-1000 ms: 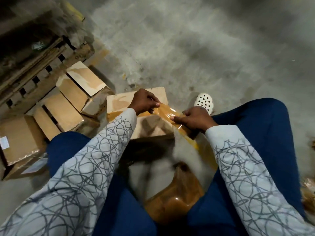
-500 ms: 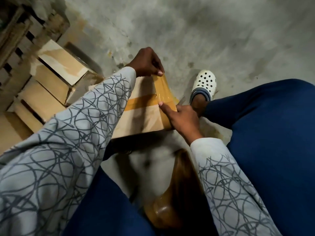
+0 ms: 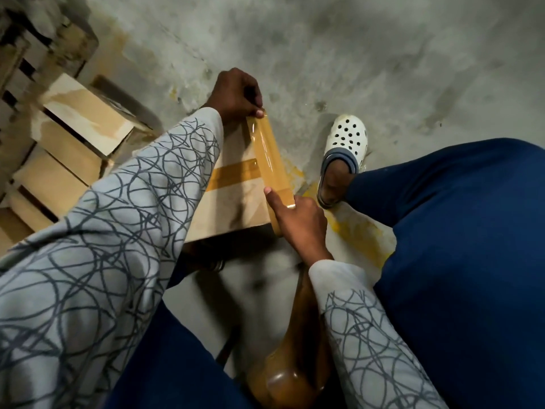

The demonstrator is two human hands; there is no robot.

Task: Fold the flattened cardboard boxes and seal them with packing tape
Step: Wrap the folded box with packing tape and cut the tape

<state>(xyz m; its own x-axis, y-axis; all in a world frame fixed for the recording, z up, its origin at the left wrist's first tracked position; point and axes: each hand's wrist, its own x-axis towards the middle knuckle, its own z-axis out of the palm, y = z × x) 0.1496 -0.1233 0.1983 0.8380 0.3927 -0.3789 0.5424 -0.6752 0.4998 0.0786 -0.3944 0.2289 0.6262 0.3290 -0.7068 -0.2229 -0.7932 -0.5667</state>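
Cardboard box [image 3: 236, 202] at frame centre, flaps closed, contents hidden, one tape band across its top. Left hand [image 3: 236, 94] pinches the far end of the tape strip [image 3: 269, 154] stretched along the box's right edge. Right hand [image 3: 299, 224] pinches the near end. More closed boxes [image 3: 79, 122] stacked at upper left, contents hidden.

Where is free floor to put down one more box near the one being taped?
Free: the wide bare floor beyond the left hand and the white clog; a smaller patch between the box and the tape roll. Crowded: the stacked boxes at left, and the box's right edge, where the right hand and the left hold the tape strip.
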